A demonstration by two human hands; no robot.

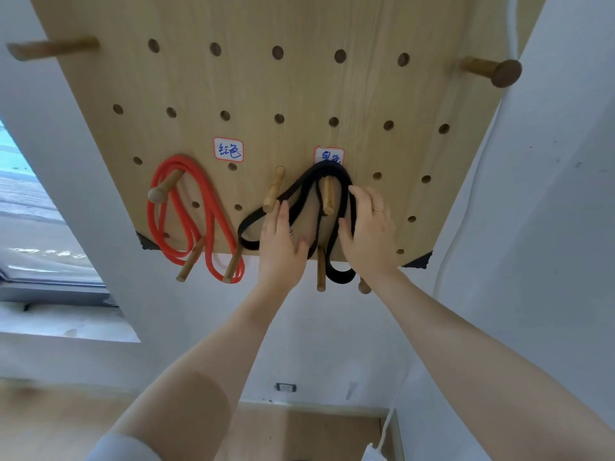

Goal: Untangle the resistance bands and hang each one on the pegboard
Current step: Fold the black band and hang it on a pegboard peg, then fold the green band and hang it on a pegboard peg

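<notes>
Left hand (281, 242) is laid pretty flat on the black band (296, 194), fingers straight and pressing it against the pegboard (332, 88), thumb sticking out to the side, so no real grip there. Right hand (369, 234) is on the other side of the same band with its fingers curled around the right-hand strand, so that one's actually holding it; there's a ring (377, 209) on one finger.

The black band is looped over the peg (327, 194) right under the black-lettered label (328, 156), and its lower loops droop past the pegboard's bottom edge, around another peg (320, 269) down there. One strand also runs out left, passing by the neighbouring peg (274, 189).

The red band (186, 221) is off to the left of the black one, hanging from a knobbed peg (164, 188) below and left of the red-bordered label (228, 149), nobody touching it. Its loops dangle over two lower pegs at the pegboard's bottom edge.
</notes>
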